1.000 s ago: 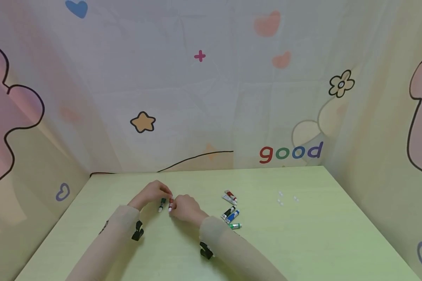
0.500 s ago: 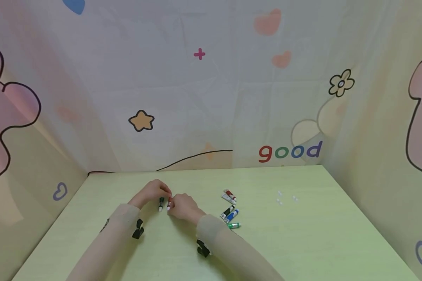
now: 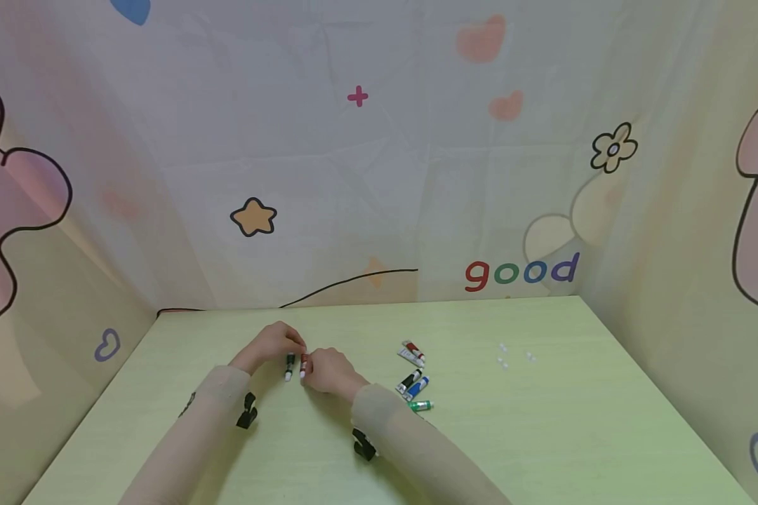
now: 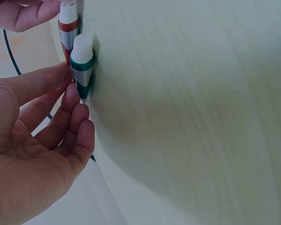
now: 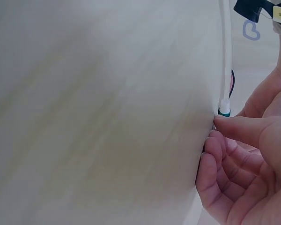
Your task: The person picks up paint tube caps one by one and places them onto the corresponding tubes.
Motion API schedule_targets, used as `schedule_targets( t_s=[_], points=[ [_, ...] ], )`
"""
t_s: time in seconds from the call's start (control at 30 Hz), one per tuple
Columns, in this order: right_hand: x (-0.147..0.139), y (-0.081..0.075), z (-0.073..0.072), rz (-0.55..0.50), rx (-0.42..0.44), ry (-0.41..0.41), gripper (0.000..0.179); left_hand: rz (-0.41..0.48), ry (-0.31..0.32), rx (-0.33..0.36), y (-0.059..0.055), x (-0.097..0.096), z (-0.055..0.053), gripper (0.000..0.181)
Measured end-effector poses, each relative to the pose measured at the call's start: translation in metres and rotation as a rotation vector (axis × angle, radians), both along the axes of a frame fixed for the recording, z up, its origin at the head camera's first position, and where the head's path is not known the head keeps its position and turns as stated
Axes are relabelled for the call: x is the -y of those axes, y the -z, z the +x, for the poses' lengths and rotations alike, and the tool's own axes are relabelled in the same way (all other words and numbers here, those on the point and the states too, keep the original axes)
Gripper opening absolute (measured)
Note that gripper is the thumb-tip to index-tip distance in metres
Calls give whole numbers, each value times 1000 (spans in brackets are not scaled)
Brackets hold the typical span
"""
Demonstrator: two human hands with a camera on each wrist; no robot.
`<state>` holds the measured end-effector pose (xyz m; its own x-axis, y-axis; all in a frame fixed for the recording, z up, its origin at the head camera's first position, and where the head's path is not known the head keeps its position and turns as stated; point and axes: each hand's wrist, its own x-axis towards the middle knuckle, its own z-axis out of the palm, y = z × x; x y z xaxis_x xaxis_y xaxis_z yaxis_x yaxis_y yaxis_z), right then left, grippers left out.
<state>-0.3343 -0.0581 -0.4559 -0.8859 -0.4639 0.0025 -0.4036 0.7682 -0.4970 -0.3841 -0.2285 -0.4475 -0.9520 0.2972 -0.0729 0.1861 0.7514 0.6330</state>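
A small paint tube with a red band and white cap [image 3: 304, 365] lies on the table between my two hands. My left hand [image 3: 276, 342] pinches its far end; the left wrist view shows the thumb and forefinger at the tail of this red tube [image 4: 67, 35]. From the other side, my right hand [image 3: 333, 370] holds the tube near its cap, fingers curled. Close beside it lies a dark green paint tube [image 4: 83, 65], parallel, white cap toward me. In the right wrist view, my right hand [image 5: 246, 164] hides the red tube, and a bit of green tube [image 5: 225, 111] shows beyond.
Several more paint tubes lie right of my hands: dark red [image 3: 414, 350], white [image 3: 410, 358], black [image 3: 409, 381], blue [image 3: 417, 388] and green [image 3: 422, 406]. Farther right are several tiny white pieces [image 3: 502, 362]. A printed curtain [image 3: 379, 175] hangs behind the table [image 3: 575, 442].
Both hands stay at the red paint tube with hardly any shift. The head view has drifted slightly; the other tubes lie as before.
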Motion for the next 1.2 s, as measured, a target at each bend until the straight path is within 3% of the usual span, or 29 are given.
schedule_targets(
  t_s=[0.5, 0.73, 0.9, 1.2],
  points=[
    [-2, -4, 5, -42, 16, -19, 38, 13, -14, 17, 2, 3, -1, 14],
    [-5, -5, 5, -55, 46, -5, 25, 8, -13, 5, 3, 2, 2, 15],
    [-16, -6, 4, -77, 112, 12, 21, 0, -28, 17, -2, 1, 5, 17],
    [-57, -16, -15, -102, 104, 55, 15, 11, -1, -43, -17, 1, 6, 21]
  ],
)
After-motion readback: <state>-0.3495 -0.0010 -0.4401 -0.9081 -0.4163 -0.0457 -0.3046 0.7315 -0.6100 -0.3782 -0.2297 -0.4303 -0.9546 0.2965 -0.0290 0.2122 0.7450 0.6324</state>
